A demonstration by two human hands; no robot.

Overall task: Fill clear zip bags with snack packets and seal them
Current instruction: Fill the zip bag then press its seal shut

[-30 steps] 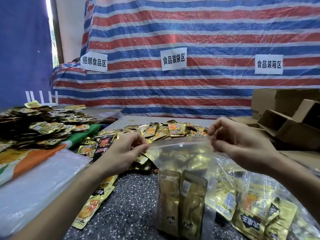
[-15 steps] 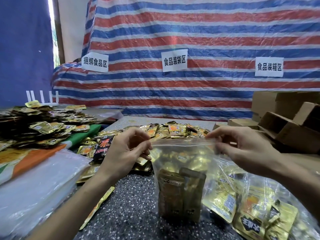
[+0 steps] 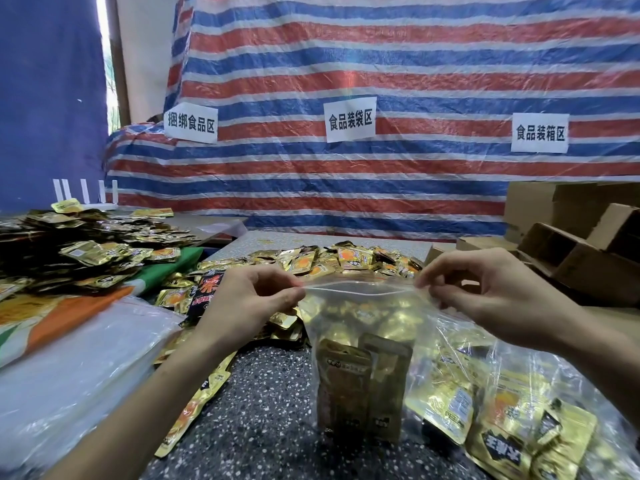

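A clear zip bag (image 3: 360,327) hangs upright in front of me with two gold snack packets (image 3: 363,386) standing inside, its bottom near the speckled tabletop (image 3: 263,410). My left hand (image 3: 249,303) pinches the left end of the bag's zip strip. My right hand (image 3: 485,292) pinches the right end, and the strip is stretched straight between them. Loose gold and orange snack packets (image 3: 332,261) lie heaped behind the bag.
Filled clear bags of packets (image 3: 502,410) lie at lower right. A large packet pile (image 3: 86,244) sits on the left over a coloured cloth, with clear plastic sheets (image 3: 69,368) below it. Cardboard boxes (image 3: 581,251) stand at right. A striped tarp with paper signs hangs behind.
Both hands moved apart along the top of the bag, pulling the zip strip taut and level. The bag rose slightly and hangs straighter.
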